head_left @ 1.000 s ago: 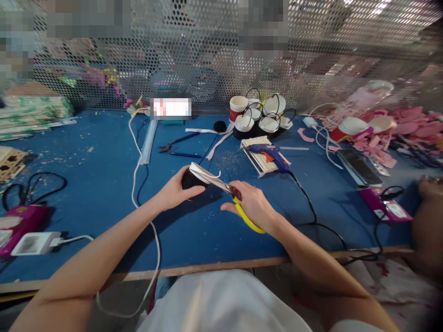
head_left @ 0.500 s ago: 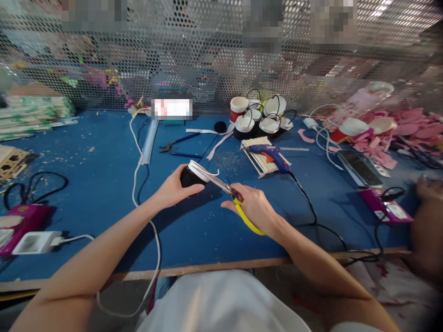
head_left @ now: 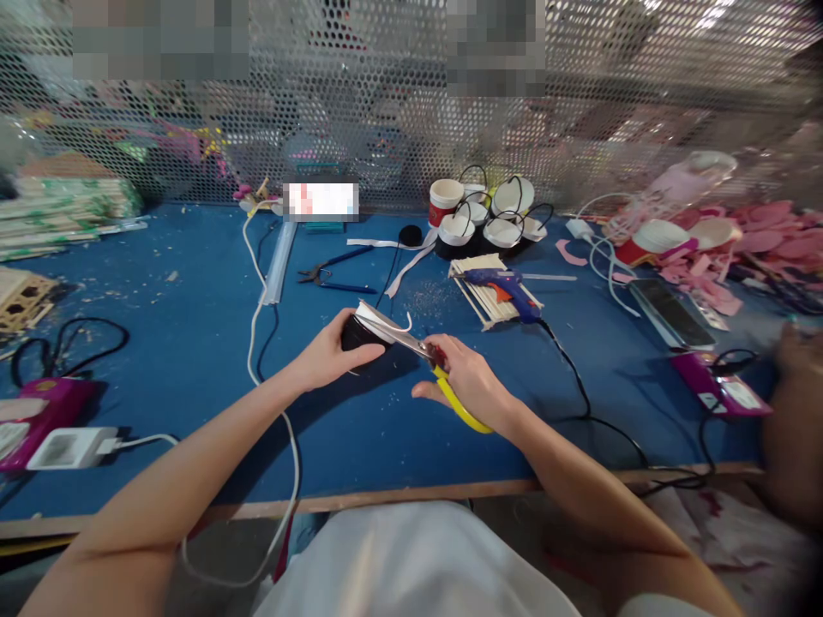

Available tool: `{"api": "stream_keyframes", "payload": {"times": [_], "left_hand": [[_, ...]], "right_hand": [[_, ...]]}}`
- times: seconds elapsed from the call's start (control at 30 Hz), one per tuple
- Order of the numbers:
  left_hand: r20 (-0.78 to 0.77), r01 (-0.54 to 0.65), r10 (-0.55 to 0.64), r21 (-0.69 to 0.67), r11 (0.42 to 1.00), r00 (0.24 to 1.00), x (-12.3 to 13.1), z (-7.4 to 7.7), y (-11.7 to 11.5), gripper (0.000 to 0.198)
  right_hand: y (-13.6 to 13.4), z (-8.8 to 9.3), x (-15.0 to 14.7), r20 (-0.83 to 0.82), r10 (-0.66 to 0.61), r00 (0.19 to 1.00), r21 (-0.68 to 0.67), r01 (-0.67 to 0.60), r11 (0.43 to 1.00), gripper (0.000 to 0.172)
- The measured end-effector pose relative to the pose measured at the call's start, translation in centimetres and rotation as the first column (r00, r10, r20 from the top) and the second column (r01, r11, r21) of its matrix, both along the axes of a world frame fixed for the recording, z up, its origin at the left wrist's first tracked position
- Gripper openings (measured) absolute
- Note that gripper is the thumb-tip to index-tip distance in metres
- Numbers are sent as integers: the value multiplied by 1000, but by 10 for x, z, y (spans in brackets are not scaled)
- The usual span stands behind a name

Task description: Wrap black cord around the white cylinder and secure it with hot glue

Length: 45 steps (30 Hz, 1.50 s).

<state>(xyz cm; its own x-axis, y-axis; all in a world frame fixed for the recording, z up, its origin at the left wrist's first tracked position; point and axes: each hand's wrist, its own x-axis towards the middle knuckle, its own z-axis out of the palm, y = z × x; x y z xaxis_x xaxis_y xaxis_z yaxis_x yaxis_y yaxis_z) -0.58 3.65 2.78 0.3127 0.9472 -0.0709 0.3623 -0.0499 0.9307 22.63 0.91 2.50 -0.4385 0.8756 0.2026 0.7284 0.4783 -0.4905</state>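
My left hand [head_left: 335,350] is wrapped round a small black paper cup [head_left: 362,341] with a white inside, tilted toward the right. In my right hand [head_left: 472,377] is a pair of scissors [head_left: 443,374] with yellow handles. Their blades lie along the cup's rim, where a thin white curled strip hangs partly cut from it. Just beyond the cup, a black cord runs back to a black disc [head_left: 410,236] on the table. White ribbon strips [head_left: 411,270] lie near that disc.
Blue-handled pliers [head_left: 338,270] lie behind my left hand. Several cups with black wire handles [head_left: 503,230] stand at the back by the mesh panel. A blue glue gun [head_left: 505,287] rests on sticks. Another person's arm [head_left: 797,394] is at the right edge. A white cable crosses the left side.
The cup has turned slightly in my left hand and shifted a little right. The scissors have stayed at its rim, and the curled strip has shifted slightly.
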Motion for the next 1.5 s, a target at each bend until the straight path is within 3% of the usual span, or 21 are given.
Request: {"api": "stream_keyframes", "payload": {"times": [0.47,0.57,0.77,0.97,1.3,1.4,1.5], "left_hand": [[-104,-56,70,129,990,992,-3,-5,5,67],[-39,-20,22,67,998,999,-7,-4,8,66],[258,112,-63,-179,977,964,-9,-3,9,62],[128,65,-47,-146,987,991,1,-4,0,61],[-107,-62,68,56,997,992,-1,-10,4,68],[-109,-49,57,81,995,992,-4,-9,7,70],[16,-8,8,13,1000,1000,-8,-6,10,66]], "right_hand": [[-7,8,-4,134,-98,986,-57,106,993,39],[-7,7,-4,138,-102,985,-42,108,993,40],[-4,4,-1,107,-52,993,-8,53,999,43],[-3,0,-1,25,-22,999,3,22,1000,51],[-6,5,-4,127,-90,988,-61,98,993,42],[-7,6,-4,150,-107,983,-62,117,991,41],[-8,7,-4,137,-109,985,-44,116,992,40]]}}
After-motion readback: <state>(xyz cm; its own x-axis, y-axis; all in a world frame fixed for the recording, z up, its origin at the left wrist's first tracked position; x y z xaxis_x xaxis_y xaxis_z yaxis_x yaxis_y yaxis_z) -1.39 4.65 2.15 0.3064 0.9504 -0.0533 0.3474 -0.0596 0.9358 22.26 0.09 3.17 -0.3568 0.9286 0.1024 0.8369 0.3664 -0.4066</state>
